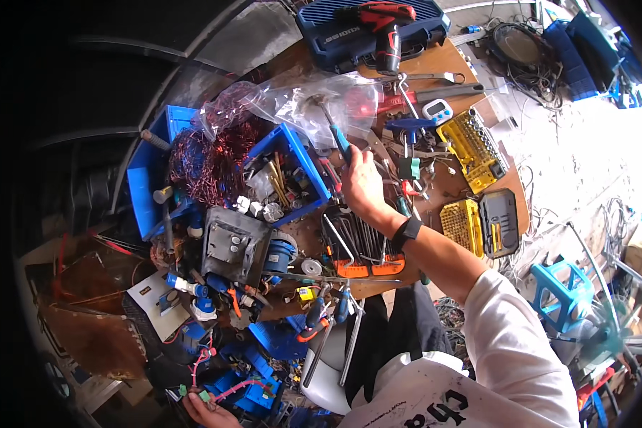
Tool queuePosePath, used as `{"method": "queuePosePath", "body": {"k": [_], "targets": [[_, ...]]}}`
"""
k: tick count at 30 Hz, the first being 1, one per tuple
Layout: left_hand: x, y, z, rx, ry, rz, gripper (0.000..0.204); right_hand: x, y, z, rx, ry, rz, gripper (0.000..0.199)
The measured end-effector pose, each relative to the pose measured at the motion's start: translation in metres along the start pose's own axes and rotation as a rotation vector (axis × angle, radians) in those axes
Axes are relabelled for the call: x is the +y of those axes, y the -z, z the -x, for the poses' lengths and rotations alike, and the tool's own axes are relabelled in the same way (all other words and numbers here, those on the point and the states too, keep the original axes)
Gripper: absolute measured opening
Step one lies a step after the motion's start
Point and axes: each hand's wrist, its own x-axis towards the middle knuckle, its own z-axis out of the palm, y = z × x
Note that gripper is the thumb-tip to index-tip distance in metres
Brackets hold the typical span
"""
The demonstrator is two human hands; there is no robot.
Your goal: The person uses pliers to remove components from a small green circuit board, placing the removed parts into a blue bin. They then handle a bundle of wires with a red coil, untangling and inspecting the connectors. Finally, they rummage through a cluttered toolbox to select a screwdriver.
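Note:
My right hand, with a black band on its wrist, reaches over the cluttered table. Its fingers are wrapped round the blue handle of what looks like a hammer. The tool's metal head lies against a clear plastic bag. Low at the left, my left hand is partly cut off by the lower edge. Between its fingers is a pink cable with green connectors, and more of the cable rises beside the hand. Right of the hammer, a blue-handled tool lies among loose tools.
Blue bins hold coiled copper wire and small parts. A red and black cordless drill rests on a dark blue case. Yellow bit sets, hex keys and pliers surround my right arm. A blue stool stands right.

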Motion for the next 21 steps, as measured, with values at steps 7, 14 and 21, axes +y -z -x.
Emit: {"method": "queuePosePath", "body": {"k": [7, 14, 21], "targets": [[-0.016, -0.001, 0.005, 0.059, -0.06, -0.039, 0.041, 0.007, -0.006, 0.026, 0.056, 0.064, -0.301, 0.04], [0.013, -0.01, -0.009, 0.159, 0.431, 0.751, 0.015, 0.025, -0.002, 0.049, -0.066, -0.305, -1.0, 0.035], [0.029, -0.014, -0.013, 0.149, 0.425, 0.744, 0.015, 0.022, 0.029, 0.062, -0.199, -0.532, -1.462, 0.032]]}}
